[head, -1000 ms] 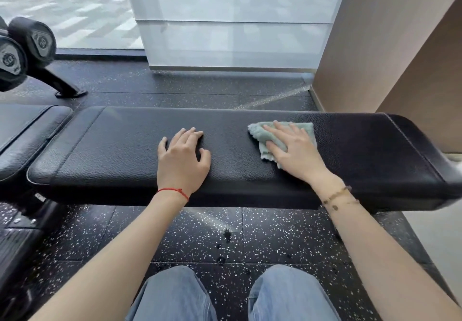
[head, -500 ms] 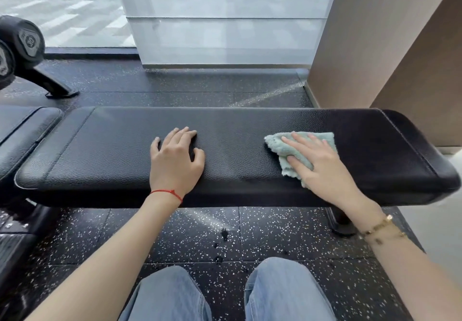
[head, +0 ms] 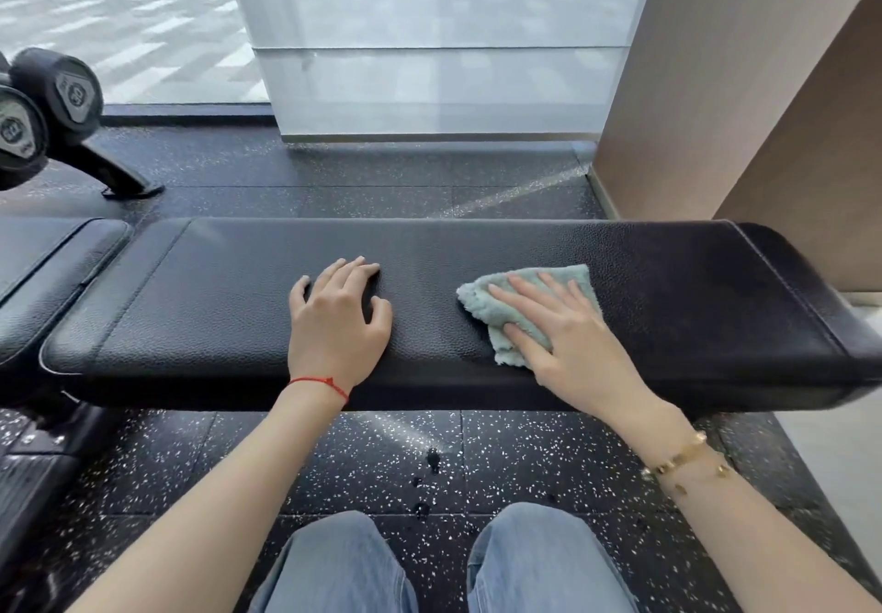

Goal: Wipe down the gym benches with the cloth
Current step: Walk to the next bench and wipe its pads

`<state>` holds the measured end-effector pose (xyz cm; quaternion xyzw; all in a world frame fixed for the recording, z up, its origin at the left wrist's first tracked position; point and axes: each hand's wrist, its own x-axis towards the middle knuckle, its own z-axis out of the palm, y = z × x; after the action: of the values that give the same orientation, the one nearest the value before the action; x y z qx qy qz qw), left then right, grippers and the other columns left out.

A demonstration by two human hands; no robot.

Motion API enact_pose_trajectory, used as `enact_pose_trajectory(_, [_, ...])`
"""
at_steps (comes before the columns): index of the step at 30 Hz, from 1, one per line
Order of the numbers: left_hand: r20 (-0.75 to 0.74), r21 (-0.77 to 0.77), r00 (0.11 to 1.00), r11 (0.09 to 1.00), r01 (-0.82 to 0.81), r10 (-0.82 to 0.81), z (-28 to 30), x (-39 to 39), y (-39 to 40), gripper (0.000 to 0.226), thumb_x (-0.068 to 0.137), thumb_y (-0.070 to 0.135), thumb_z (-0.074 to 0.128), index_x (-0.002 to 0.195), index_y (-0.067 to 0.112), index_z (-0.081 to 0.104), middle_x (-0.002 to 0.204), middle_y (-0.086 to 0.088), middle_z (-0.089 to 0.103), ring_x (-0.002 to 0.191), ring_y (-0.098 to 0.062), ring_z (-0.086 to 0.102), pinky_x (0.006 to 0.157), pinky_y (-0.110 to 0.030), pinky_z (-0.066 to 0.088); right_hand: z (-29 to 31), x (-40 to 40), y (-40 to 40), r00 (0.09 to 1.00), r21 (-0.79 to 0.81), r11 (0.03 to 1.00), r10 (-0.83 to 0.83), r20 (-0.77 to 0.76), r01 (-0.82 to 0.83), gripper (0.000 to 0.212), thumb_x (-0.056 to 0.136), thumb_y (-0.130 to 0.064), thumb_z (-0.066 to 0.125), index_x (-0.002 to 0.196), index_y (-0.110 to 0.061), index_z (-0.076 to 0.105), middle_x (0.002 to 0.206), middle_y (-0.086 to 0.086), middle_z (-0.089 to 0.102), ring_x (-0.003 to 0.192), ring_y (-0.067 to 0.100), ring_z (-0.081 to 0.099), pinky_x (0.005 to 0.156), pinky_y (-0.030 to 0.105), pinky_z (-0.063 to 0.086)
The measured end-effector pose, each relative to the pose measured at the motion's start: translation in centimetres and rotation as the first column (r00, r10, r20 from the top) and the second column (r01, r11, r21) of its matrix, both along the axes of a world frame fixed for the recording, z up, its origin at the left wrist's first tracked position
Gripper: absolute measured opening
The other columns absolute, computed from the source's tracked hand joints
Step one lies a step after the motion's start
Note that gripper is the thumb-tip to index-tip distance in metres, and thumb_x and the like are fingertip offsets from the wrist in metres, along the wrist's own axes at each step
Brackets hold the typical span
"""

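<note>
**Black bench, cloth under the right palm**

Black grained vinyl covers the bench [head: 477, 254], which runs across the middle of the frame from left to right. A pale green cloth [head: 506, 312] lies bunched on its top, right of centre, towards the near edge. The right hand [head: 568, 350] lies flat on the cloth with fingers straight and slightly spread, pressing it against the pad; the cloth's edges stick out beyond the fingertips and below the thumb. The left hand [head: 336, 321] rests on bare vinyl at the centre of the frame, fingers loosely bent with their tips touching the pad, holding nothing. The two hands are near each other but apart.

A red string [head: 320, 382] circles the left wrist and gold bracelets [head: 682, 460] the right. A second pad [head: 52, 259] adjoins the bench at the left edge. Dumbbells [head: 43, 102] sit on a rack in the upper left. Speckled black flooring [head: 334, 460] fills the lower part, with jeans-clad knees [head: 343, 565] at the bottom centre.
</note>
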<state>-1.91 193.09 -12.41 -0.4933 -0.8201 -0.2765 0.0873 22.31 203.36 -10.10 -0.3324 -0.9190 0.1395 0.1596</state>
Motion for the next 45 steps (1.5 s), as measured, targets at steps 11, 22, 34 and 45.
enact_pose_trajectory(11, [-0.019, -0.023, 1.0, 1.0, -0.016, 0.015, 0.2, 0.3, 0.2, 0.048, 0.085, 0.036, 0.041, 0.126, 0.021, 0.061, 0.138, 0.003, 0.058, 0.135, -0.015, 0.046, 0.116, -0.051, 0.024, 0.2, -2.4, 10.3, 0.936, -0.005, 0.939, -0.342, 0.082, 0.344, 0.047, 0.098, -0.044, 0.038, 0.145, -0.041, 0.034, 0.157, -0.008, 0.027, 0.147, 0.026, 0.014, 0.12, 0.046, -0.001])
enact_pose_trajectory(22, [-0.012, -0.019, 1.0, 1.0, 0.017, -0.017, 0.0, -0.1, -0.1, 0.049, 0.088, 0.035, 0.04, 0.129, 0.021, 0.06, 0.141, 0.002, 0.057, 0.138, -0.014, 0.043, 0.117, -0.048, 0.022, 0.0, 2.0, 1.2, 0.998, 0.006, 0.999, 0.049, -0.027, -0.049, 0.046, 0.098, -0.04, 0.043, 0.144, -0.042, 0.035, 0.155, -0.016, 0.028, 0.147, 0.011, 0.012, 0.122, 0.036, 0.003])
enact_pose_trajectory(34, [-0.017, -0.008, 1.0, 1.0, -0.009, 0.009, 0.3, 0.4, 0.1, 0.048, 0.085, 0.035, 0.042, 0.124, 0.018, 0.063, 0.137, 0.0, 0.06, 0.134, -0.018, 0.048, 0.115, -0.052, 0.025, 0.6, -6.3, 8.1, 0.977, 0.01, 0.985, -0.17, 0.127, 0.17, 0.047, 0.099, -0.047, 0.034, 0.146, -0.043, 0.03, 0.158, -0.011, 0.022, 0.148, 0.025, 0.01, 0.118, 0.05, -0.009])
enact_pose_trajectory(45, [-0.006, 0.003, 1.0, 1.0, 0.004, -0.004, 0.2, 0.1, 0.1, 0.048, 0.086, 0.034, 0.041, 0.126, 0.019, 0.063, 0.138, 0.001, 0.059, 0.136, -0.016, 0.046, 0.116, -0.049, 0.023, 0.5, 3.8, 5.7, 0.998, -0.072, 0.997, -0.01, -0.067, 0.005, 0.044, 0.098, -0.033, 0.048, 0.139, -0.043, 0.04, 0.154, -0.01, 0.032, 0.147, 0.014, 0.016, 0.121, 0.04, 0.006])
